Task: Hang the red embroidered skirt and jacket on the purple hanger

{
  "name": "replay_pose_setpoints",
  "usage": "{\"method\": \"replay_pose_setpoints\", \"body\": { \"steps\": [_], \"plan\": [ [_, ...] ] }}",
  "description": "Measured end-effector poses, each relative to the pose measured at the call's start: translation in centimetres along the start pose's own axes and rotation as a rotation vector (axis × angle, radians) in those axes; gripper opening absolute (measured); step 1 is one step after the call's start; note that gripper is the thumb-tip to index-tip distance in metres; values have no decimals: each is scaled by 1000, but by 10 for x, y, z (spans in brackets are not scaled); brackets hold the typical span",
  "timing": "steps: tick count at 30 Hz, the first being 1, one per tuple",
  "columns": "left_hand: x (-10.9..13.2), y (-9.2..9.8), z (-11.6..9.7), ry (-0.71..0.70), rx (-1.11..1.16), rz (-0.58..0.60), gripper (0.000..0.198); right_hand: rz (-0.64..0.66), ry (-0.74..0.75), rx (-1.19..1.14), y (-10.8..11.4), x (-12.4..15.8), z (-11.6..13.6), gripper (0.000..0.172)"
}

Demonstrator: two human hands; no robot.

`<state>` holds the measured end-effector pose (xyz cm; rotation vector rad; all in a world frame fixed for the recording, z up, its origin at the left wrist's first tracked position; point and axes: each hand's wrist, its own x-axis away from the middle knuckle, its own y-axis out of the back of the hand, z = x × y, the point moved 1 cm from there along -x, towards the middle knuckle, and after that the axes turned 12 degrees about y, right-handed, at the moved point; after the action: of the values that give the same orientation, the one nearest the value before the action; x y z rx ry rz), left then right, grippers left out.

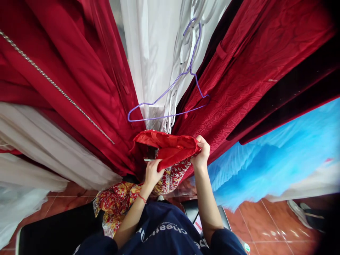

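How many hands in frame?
2. Left hand on the near edge of the red cloth; right hand gripping its right end. No others show; any behind the hanging clothes would be hidden.

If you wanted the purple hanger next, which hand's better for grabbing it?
Probably the right hand: in this view it sits higher, nearer the purple hanger. The left hand is lower. Both grip the red cloth, so the right would have to let go first.
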<state>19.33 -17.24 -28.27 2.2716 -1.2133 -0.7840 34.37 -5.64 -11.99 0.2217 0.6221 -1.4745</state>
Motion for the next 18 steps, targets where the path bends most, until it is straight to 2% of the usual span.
{"method": "replay_pose_setpoints", "body": {
  "steps": [1, 5, 8, 10, 13, 18],
  "plan": [
    [-7, 9, 9, 21, 16, -16, 32, -2, -12, -16, 2, 0, 3, 34],
    [-46, 47, 41, 33, 58, -134, 28, 47, -35, -55, 4, 5, 14, 29],
    [-80, 62, 58, 109, 31, -176, 14, 128, -45, -71, -3, 10, 20, 26],
    [-99, 65, 67, 182, 73, -98, 12, 162, -38, -79, -7, 13, 20, 26],
    [-113, 59, 77, 268, 246, 137, 19, 202, -27, -82, -9, 17, 17, 25],
    [-100, 46, 77, 390, 462, 457, 39, 207, -23, -50, -1, 19, 12, 24]
  ]
}}
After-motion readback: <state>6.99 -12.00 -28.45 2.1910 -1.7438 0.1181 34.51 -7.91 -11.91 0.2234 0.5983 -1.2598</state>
